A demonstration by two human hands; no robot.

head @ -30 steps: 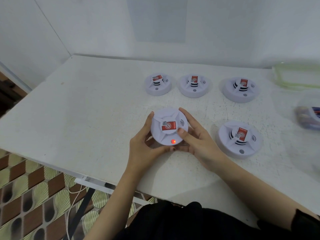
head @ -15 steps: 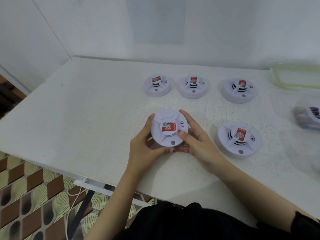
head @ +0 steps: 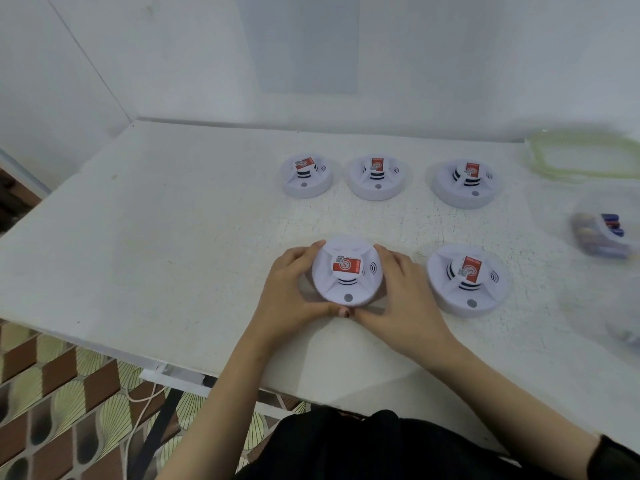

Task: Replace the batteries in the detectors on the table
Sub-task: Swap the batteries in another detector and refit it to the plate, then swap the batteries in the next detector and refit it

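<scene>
Front detector (head: 346, 271): white disc, face up, at the near middle of the table (head: 156, 237), just left of a second detector (head: 465, 280). It is round, so it has no long axis. The long side of its red label runs left to right, and the indicator dot points toward the person. Left hand (head: 291, 289) and right hand (head: 405, 296) grip the rim from either side, fingers curled close together round the far edge, thumbs touching at the near edge. Resting on the table or lifted: cannot tell. Back row (head: 377, 176) of three detectors stands well apart behind.

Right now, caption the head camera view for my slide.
Left hand and right hand grip the near detector at the table; one detector beside, three detectors behind.
</scene>
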